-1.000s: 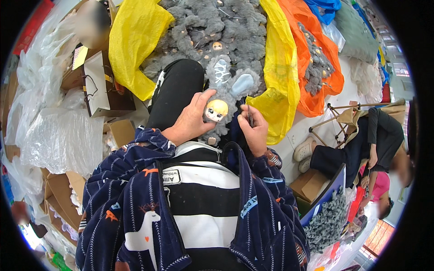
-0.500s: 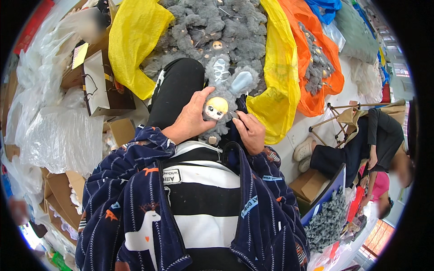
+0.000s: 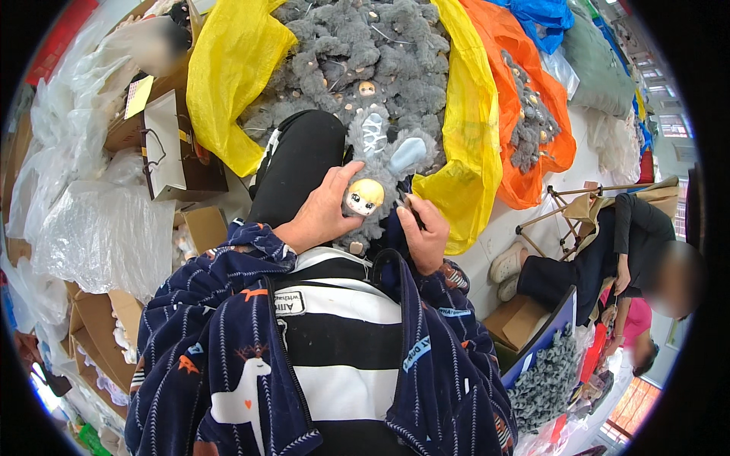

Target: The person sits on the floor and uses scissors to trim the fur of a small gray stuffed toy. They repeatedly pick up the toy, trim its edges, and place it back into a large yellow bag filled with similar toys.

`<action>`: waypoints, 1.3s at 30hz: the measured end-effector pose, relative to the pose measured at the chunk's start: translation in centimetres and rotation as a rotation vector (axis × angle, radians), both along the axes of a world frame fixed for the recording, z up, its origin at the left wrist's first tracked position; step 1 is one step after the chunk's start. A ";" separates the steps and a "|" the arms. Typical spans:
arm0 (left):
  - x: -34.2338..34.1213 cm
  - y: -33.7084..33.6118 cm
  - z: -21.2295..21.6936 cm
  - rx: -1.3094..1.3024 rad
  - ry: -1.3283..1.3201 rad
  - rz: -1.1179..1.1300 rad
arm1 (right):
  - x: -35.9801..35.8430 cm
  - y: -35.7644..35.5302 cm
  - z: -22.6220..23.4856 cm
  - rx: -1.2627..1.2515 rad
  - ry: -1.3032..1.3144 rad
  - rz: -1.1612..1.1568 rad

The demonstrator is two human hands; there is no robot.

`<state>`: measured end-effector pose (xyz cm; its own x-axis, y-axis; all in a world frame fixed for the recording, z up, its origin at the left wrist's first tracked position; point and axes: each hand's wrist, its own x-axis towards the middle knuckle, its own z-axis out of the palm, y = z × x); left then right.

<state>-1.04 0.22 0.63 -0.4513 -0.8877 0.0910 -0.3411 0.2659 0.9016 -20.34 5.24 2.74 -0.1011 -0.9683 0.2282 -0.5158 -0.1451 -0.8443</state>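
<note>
A grey plush rabbit doll with a moulded face, blond hair and long ears with pale blue linings is upright over my lap. My left hand is closed round its side, thumb below the face and fingers behind the head. Beside the doll's other side is my right hand, thumb and forefinger pinched together near the fur. Whatever is between those fingertips is too small to make out. White lacing crosses the left ear. Just beyond, a heap of similar grey plush dolls fills an opened yellow sack.
An orange bag with more grey plush is at the right. Beyond it, a seated person bends forward near a folding chair. Cardboard boxes and clear plastic sheeting crowd the left. Grey plush pieces lie at lower right.
My right fingertips have drawn slightly away from the doll's side. My left hand keeps its hold on the doll. The person at the right has shifted a little.
</note>
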 end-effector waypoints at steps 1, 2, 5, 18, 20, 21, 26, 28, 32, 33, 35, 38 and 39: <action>0.0 -0.1 0.0 -0.040 0.014 -0.002 | 0.3 -0.2 0.5 0.002 0.055 0.004; 0.0 0.0 -0.1 -0.077 0.025 -0.003 | 0.5 -0.2 0.7 0.008 0.107 0.009; 0.0 0.0 -0.2 -0.087 0.031 -0.005 | 0.9 -0.6 0.5 0.009 0.156 -0.008; 0.1 0.2 -0.3 -0.047 0.002 -0.010 | 1.0 -0.6 0.3 0.066 0.141 -0.050; 0.1 0.2 -0.3 -0.047 0.005 -0.010 | 1.0 -0.6 0.2 0.077 0.132 -0.055; 0.1 0.2 -0.3 -0.054 0.007 -0.009 | 1.0 -0.6 0.2 0.083 0.127 -0.057; 0.1 0.2 -0.5 -0.073 0.021 -0.009 | 1.0 -0.5 -0.1 0.093 0.110 -0.078; 0.1 0.1 -0.5 -0.077 0.015 -0.013 | 1.1 -0.5 -0.2 0.123 0.088 -0.090; 0.1 0.2 -0.7 -0.063 -0.015 -0.012 | 1.3 -0.5 -1.4 0.177 -0.008 -0.143; 0.0 0.3 -0.7 -0.081 -0.023 -0.021 | 1.4 -0.5 -1.6 0.184 -0.039 -0.164; 0.0 0.4 -0.4 -0.118 -0.039 -0.038 | 1.4 -0.7 -1.4 0.266 -0.132 -0.172; 0.0 0.2 -0.7 -0.079 -0.029 -0.023 | 1.4 -0.7 -1.8 0.328 -0.394 -0.229; 0.0 0.2 -0.6 -0.071 -0.030 -0.021 | 1.3 -0.7 -2.0 0.337 -0.502 -0.256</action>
<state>-1.05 0.38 -0.01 -0.4736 -0.8697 0.1391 -0.3615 0.3359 0.8698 -19.06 4.51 0.77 -0.3528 -0.9100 -0.2179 -0.0304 0.2439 -0.9693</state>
